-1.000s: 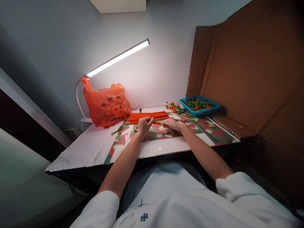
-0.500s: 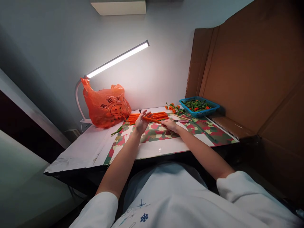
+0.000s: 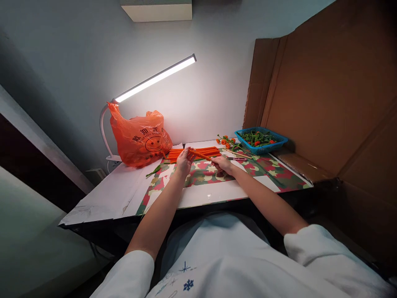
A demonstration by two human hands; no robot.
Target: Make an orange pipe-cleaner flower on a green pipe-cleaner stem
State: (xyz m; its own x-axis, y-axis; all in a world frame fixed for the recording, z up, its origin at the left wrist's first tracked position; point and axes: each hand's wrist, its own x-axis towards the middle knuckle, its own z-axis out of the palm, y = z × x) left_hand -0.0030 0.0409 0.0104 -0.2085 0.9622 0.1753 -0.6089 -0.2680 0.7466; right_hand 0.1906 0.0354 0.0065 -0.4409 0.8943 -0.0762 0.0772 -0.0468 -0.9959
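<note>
Orange pipe cleaner (image 3: 201, 155) is held just above the surface (image 3: 217, 191) btw both hands. Left hand (image 3: 185, 160) fingers pinch one end, right hand (image 3: 222, 164) clenched on the other. Prob. v. light, fuzzy, bendy wire core; grip near the ends.

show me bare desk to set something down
Widest free patch: white desk left of the patterned mat, between orange plastic bag and front edge. A narrow bare strip lies before the mat. Crowded behind: left hand and right hand holding a pipe cleaner, pipe cleaner bundle, flower sprigs, blue basket.
</note>
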